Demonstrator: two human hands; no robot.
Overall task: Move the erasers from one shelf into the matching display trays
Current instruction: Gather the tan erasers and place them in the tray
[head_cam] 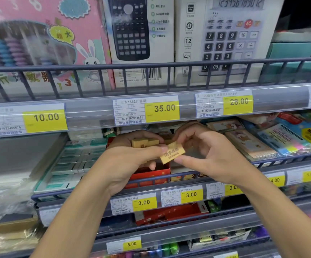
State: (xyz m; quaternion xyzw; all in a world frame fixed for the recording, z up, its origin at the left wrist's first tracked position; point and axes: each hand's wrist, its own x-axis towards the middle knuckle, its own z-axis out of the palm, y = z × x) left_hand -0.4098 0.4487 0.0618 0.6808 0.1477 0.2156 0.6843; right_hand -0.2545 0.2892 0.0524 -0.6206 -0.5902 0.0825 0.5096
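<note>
A tan eraser [172,152] with printed characters on its upper face is held in mid-air in front of the middle shelf. It is pinched between the thumb and fingers of the right hand [205,155], and the left thumb touches its left end. The left hand [132,157] is closed around two further tan erasers [145,142], which lie side by side against its fingers. Both hands are therefore occupied, and neither is released.

Directly below the hands stands a red display tray [151,174], behind the wire rail [151,180] of the middle shelf. The visible part of its interior appears mostly empty, though the hands cover much of it. Whether this tray matches the erasers cannot be confirmed, since its printing is too small to read. A second red tray [171,214] sits on the shelf below; its contents cannot be made out.

Judged from this view, the task is at an early or middle stage. At least three erasers remain in hand and none is seen placed in a tray. The remaining work is to set these erasers into the matching tray. Any further loose erasers on the source shelf are hidden from view.

To the left of the red display tray lie rows of green-and-white boxes [72,161]. Yellow price labels [191,195] line the shelf edges.
</note>
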